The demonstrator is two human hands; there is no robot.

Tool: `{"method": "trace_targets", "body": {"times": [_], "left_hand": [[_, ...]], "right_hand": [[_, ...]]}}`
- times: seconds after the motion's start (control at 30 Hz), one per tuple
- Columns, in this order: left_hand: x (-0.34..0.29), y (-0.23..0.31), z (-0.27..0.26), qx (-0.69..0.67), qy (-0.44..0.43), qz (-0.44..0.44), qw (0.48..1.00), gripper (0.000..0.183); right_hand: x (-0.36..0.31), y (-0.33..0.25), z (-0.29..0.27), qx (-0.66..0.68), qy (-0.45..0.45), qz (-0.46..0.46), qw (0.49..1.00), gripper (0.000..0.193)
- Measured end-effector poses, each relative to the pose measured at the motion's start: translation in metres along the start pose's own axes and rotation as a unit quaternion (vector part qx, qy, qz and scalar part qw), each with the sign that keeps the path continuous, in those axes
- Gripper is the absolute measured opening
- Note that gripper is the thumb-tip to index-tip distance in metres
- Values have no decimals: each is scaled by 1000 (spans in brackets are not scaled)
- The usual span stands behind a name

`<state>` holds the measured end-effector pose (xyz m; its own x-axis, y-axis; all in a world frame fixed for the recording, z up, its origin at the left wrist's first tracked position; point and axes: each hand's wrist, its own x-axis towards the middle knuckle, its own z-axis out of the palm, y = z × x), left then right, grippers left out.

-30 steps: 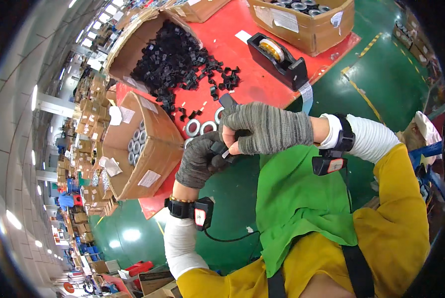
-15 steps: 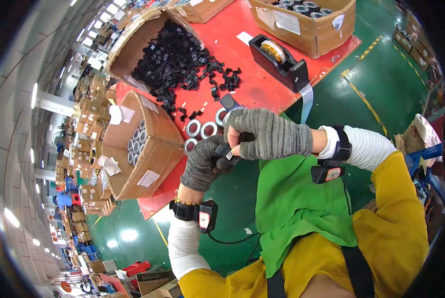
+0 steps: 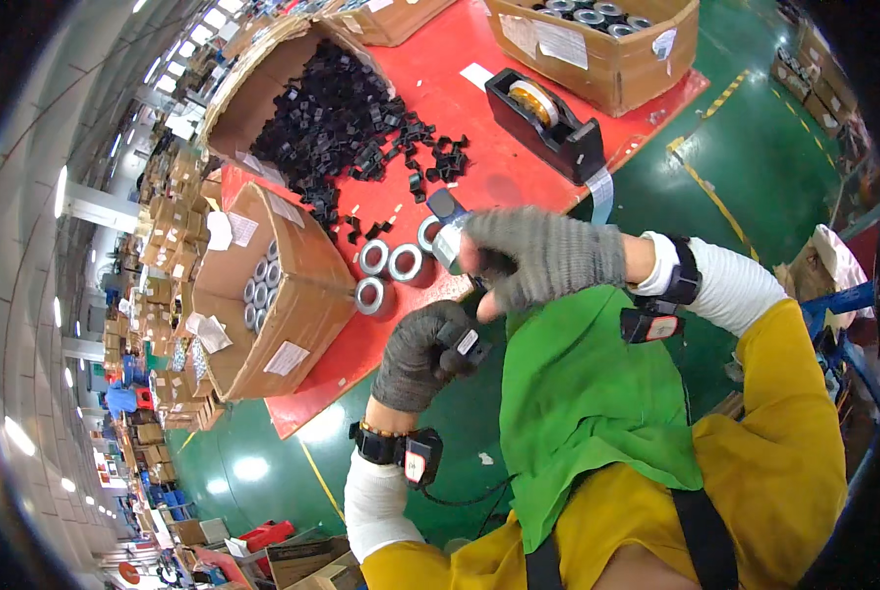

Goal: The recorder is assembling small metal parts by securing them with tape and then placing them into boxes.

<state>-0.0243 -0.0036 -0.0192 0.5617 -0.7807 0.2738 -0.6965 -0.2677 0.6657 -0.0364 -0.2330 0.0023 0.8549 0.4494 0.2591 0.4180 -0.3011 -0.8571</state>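
Note:
My left hand [image 3: 420,359], in a dark grey knitted glove, is closed on a small black plastic piece [image 3: 470,346] with a white label on it. Above and to its right, my right hand [image 3: 548,261] wears a lighter grey glove with bare fingertips. Its thumb and fingers are apart, and I see nothing between them. A silver-grey item [image 3: 447,246] lies close to the right fingertips, partly covered. Several metal-rimmed rings [image 3: 406,263] sit on the red table beside a small dark blue item [image 3: 446,205].
A tipped carton [image 3: 232,108] spills black plastic clips [image 3: 332,123] over the red table [image 3: 440,69]. Another carton [image 3: 297,324] at the left holds rings, as does a carton [image 3: 622,74] at the back. A black tape dispenser [image 3: 548,123] stands by the right table edge.
My hands have come apart: the left moved down with the black piece, its white label now showing, while the right opened its pinch and stayed above. The view shifted slightly.

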Motion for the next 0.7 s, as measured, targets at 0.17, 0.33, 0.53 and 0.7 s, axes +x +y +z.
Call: {"method": "trace_targets", "body": {"times": [0.17, 0.33, 0.53, 0.7], "left_hand": [[-1, 4, 9, -418, 16, -248, 873, 18], [20, 3, 1, -524, 83, -350, 772, 34], [43, 7, 4, -305, 263, -213, 890, 21], [47, -9, 6, -314, 256, -205, 891, 20]], "right_hand": [[-21, 9, 7, -54, 55, -288, 954, 36], [-14, 0, 12, -183, 117, -250, 943, 17], [17, 20, 11, 151, 248, 17, 957, 12], [27, 35, 10, 144, 237, 52, 959, 11]]}}
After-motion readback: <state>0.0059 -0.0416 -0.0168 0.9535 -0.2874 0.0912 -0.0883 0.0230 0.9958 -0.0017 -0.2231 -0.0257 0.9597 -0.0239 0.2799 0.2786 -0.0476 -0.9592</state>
